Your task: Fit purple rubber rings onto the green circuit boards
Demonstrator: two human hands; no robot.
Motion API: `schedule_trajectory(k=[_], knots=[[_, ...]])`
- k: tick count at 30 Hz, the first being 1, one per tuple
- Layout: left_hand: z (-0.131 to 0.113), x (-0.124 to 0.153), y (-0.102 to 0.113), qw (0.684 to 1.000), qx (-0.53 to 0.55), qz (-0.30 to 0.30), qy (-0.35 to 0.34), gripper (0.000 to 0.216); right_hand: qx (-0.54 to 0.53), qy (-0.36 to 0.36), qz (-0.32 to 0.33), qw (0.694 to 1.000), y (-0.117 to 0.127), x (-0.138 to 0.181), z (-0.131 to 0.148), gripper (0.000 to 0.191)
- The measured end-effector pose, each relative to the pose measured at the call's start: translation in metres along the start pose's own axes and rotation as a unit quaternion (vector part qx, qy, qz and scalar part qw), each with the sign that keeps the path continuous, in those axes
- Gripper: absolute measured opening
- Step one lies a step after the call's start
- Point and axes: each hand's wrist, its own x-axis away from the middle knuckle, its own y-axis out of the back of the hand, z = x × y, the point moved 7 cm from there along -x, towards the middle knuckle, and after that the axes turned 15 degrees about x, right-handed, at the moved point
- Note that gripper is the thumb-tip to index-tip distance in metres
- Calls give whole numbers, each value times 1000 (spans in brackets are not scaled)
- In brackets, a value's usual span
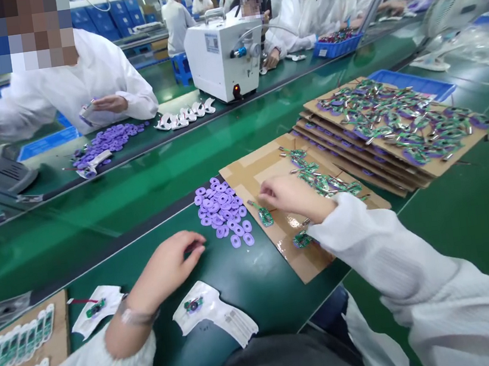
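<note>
So our right hand [293,194] is over the cardboard sheet [300,262], fingers curled in with the tips close together. We can't tell if they're pinching anything. Just beside those fingertips is a loose green circuit board [266,216], lying on the sheet near its left edge; contact, if any, isn't clear from this angle. Our left hand [172,267] is over the green bench [276,287], loosely curled with a gap between thumb and forefinger, and it looks empty. It's near the pile of purple rings [220,207], not on it.

Handling-wise, we'd guess the board is feather-light and stiff but fragile, so we'd take it by the edges and keep off the little components. The rings look light and maybe a bit rubbery, so they probably forgive a squeeze; thumb and finger across the rim ought to do. The white pistol-shaped shell half [216,310] in front of us looks like thin, stiff, smooth plastic, maybe slippery. We'd grab it by the handle, away from the electronics in the head.

As for direction, the board's long axis slants, narrow end up-left and away from us, wider end down-right and toward us. The shell lies hollow side up, head up-left, handle running down-right toward our lap. The rings lie mostly flat, pointing every which way.
</note>
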Motion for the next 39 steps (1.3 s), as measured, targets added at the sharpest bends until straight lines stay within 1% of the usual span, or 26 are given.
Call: schedule_trajectory(k=[3, 5, 7, 9, 12, 14, 15, 16, 17, 18, 20, 21, 22, 23, 25, 27, 28, 30, 31, 32, 33, 35, 37, 39], knots=[[-1, -32, -21, 999, -29, 10, -21, 10, -14, 13, 21, 1000, -15, -13, 20, 18], [-1, -46, -34, 999, -26, 6, -38, 9, -34, 17, 35, 999, -18, -14, 26, 14], [-1, -52, -44, 998, -13, -1, -54, 12, -61, 21, 35, 997, -11, -8, 30, 11], [2, -53, -49, 998, -1, -6, -58, 7, -124, 35, 8, 992, 5, 4, 35, 9], [8, -50, -45, 998, 21, -20, -50, 8, -242, 64, -52, 967, 29, 19, 51, 9], [10, -46, -36, 998, 31, -42, -40, 10, -281, 82, -83, 953, 35, 23, 69, 9], [11, -43, -30, 996, 63, -57, -27, 13, -292, 88, -97, 948, 35, 23, 78, 8], [14, -39, -24, 990, 123, -74, -8, 15, -303, 90, -112, 942, 34, 21, 88, 8], [16, -35, -19, 973, 210, -91, 14, 17, -318, 90, -128, 935, 33, 19, 97, 8], [19, -30, -16, 944, 311, -107, 32, 18, -337, 89, -143, 926, 32, 17, 106, 7], [21, -20, -12, 858, 493, -137, 51, 25, -373, 92, -172, 907, 30, 13, 121, 6], [21, -16, -11, 823, 546, -149, 52, 28, -386, 98, -189, 898, 30, 12, 127, 6], [21, -12, -11, 797, 580, -160, 54, 29, -393, 106, -206, 890, 31, 12, 133, 6], [22, -9, -12, 779, 603, -164, 58, 29, -394, 111, -224, 885, 31, 12, 136, 6], [22, -7, -15, 761, 626, -159, 68, 32, -396, 105, -244, 879, 29, 13, 138, 7], [23, -6, -17, 760, 626, -161, 65, 36, -436, 90, -218, 869, 20, 10, 137, 7], [23, -6, -16, 764, 620, -169, 61, 34, -476, 84, -191, 854, 13, 8, 136, 7], [24, -7, -15, 772, 606, -184, 57, 26, -567, 78, -138, 808, 1, 6, 133, 9], [24, -7, -15, 773, 604, -186, 57, 22, -598, 74, -124, 789, -3, 5, 131, 10], [24, -7, -15, 773, 605, -184, 58, 21, -610, 70, -123, 780, -5, 5, 128, 11], [24, -8, -15, 771, 608, -181, 59, 21, -603, 66, -133, 784, -4, 5, 124, 11], [23, -8, -14, 770, 610, -178, 59, 23, -556, 61, -168, 812, 2, 8, 119, 10], [22, -8, -13, 779, 598, -180, 51, 21, -509, 72, -202, 834, 11, 11, 118, 10], [21, -7, -10, 795, 575, -188, 32, 18, -482, 96, -231, 840, 20, 15, 121, 11]])
